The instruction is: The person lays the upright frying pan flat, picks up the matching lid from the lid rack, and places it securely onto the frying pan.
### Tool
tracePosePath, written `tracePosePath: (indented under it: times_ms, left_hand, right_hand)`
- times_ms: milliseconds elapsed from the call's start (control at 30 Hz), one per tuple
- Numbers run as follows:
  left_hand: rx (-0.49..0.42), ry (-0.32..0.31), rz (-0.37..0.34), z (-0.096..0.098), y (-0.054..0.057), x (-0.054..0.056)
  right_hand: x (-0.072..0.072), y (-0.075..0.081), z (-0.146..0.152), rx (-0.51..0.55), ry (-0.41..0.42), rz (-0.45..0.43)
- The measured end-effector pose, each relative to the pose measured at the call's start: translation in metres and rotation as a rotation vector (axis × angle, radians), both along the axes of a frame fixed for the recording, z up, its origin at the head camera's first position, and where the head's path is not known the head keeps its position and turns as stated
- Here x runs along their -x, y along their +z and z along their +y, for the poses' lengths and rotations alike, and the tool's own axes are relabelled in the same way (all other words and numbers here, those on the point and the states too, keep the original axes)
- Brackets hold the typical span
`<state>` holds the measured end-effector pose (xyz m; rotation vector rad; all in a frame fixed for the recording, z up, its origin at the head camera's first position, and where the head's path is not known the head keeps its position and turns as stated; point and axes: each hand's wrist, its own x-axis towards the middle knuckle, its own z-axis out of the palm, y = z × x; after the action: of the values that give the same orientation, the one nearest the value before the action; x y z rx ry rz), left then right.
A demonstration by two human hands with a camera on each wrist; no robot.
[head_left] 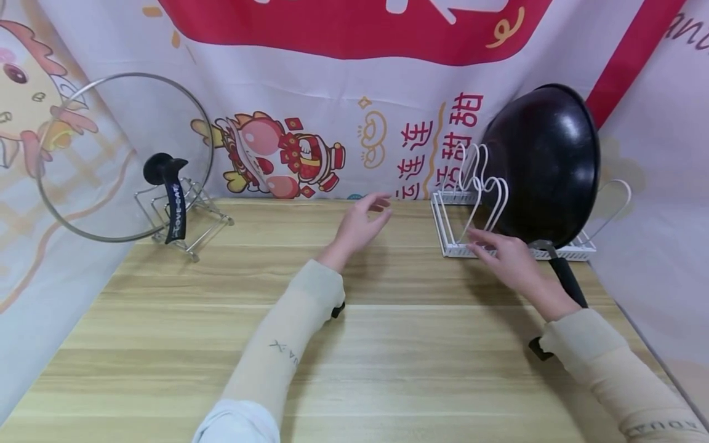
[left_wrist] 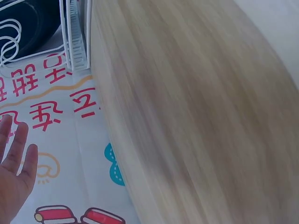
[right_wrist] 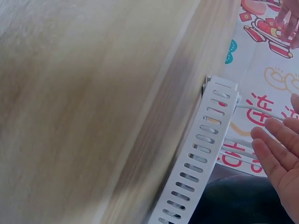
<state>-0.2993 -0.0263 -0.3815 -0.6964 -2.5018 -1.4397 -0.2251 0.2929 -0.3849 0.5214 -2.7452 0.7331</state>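
My right hand (head_left: 509, 261) is beside the front left of a white rack (head_left: 460, 251) with curved wire dividers, its fingers loosely extended and holding nothing. In the right wrist view the fingers (right_wrist: 275, 144) overlap the rack's wires beyond its slotted side. A black wok (head_left: 545, 160) stands on edge in the rack, its black handle (head_left: 567, 280) slanting down past my right wrist. Out over the back middle of the table, my left hand (head_left: 360, 227) has relaxed, spread fingers and nothing in them. The left wrist view shows that hand (left_wrist: 16, 182) in front of the printed cloth.
At the back left, a glass lid (head_left: 124, 237) with a metal rim and black handle (head_left: 176, 212) stands upright in a wire holder (head_left: 207, 237). A printed cloth (head_left: 332, 86) hangs behind the wooden table (head_left: 388, 357) and down both sides.
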Motion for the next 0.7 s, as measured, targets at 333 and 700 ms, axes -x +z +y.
tracePosePath:
  times_ms: [333, 700]
  left_hand:
    - [-0.064, -0.006, -0.012, 0.017, -0.001, 0.001]
    - [-0.091, -0.017, -0.066, 0.034, -0.004, -0.003]
  right_hand:
    - [0.007, -0.014, -0.003, 0.124, -0.021, 0.003]
    - [0.011, -0.017, -0.009, 0.254, -0.054, -0.099]
